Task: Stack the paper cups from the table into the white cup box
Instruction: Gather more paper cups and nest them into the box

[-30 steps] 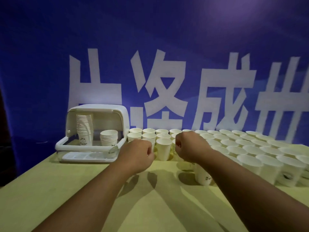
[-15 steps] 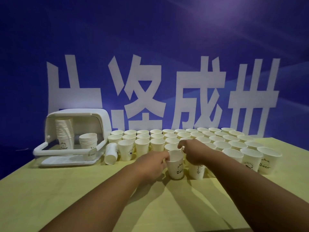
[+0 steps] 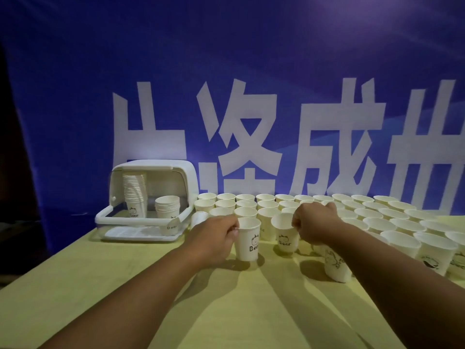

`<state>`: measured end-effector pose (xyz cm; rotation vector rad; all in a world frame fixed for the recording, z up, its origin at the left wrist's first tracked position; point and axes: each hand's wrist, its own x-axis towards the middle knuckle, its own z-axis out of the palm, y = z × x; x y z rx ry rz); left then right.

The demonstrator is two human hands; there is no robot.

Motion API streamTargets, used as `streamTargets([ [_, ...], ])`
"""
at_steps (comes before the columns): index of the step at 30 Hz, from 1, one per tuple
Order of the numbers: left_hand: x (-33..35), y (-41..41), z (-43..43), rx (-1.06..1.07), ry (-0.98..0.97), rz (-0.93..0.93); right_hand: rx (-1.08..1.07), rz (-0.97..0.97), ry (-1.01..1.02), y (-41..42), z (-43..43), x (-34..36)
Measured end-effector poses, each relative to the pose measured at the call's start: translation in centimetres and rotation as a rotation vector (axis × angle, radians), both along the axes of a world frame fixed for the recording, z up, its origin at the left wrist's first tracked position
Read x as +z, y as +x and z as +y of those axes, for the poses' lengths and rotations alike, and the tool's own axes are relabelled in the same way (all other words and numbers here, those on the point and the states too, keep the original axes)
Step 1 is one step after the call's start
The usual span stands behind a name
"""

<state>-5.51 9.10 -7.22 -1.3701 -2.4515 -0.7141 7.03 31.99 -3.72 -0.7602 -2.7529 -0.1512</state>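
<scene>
Several rows of white paper cups (image 3: 357, 212) printed with a bear stand upright across the yellow table. My left hand (image 3: 214, 238) grips one cup (image 3: 247, 239) by its rim and side, at the front of the group. My right hand (image 3: 314, 222) pinches the rim of a second cup (image 3: 285, 233) just to its right. The white cup box (image 3: 148, 200) sits at the left with its lid raised. Inside it are a tall stack of cups (image 3: 134, 193) and a short stack (image 3: 167, 210).
One cup (image 3: 198, 219) lies on its side between the box and the rows. A lone cup (image 3: 336, 263) stands under my right forearm. A blue banner with large white characters (image 3: 239, 137) hangs behind the yellow table (image 3: 125, 298), whose left edge drops into darkness.
Both hands moved down from above the cups and closed on separate cups. The left hand's cup is now apart from the right hand's. The camera view shifted.
</scene>
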Motion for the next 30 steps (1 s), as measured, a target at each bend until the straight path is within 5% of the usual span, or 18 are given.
streamTargets([
  [7,0.8,-4.7,-4.1,0.114,0.182,0.083,0.112,0.107,-0.028,-3.7,-3.7,1.6],
  [19,3.2,-12.6,-7.1,0.414,0.54,0.215,0.297,0.597,-0.454,-13.4,-9.5,1.8],
  [25,1.2,-17.0,-6.9,0.494,0.557,0.184,0.336,0.783,-0.549,-16.8,-10.6,1.4],
  [30,0.3,-17.8,-6.9,0.559,0.382,0.28,0.35,0.883,-0.574,-19.0,-11.2,2.0],
])
